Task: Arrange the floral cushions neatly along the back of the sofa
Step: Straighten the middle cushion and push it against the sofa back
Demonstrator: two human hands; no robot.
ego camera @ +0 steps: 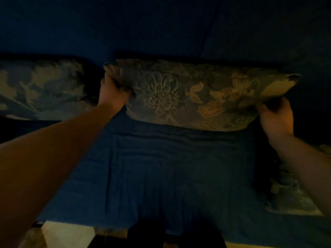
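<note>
The room is dim. A floral cushion with a large pale flower print lies across the middle of the dark blue sofa, against its backrest. My left hand grips the cushion's left corner. My right hand holds its lower right corner from below. A second floral cushion leans on the backrest at the far left, a small gap apart from the held one. A third floral cushion lies flat on the seat at the right, partly hidden under my right forearm.
The blue backrest fills the top of the view. The seat's front edge runs along the bottom, with pale floor below it. A dark shape, perhaps my leg, shows at the bottom centre.
</note>
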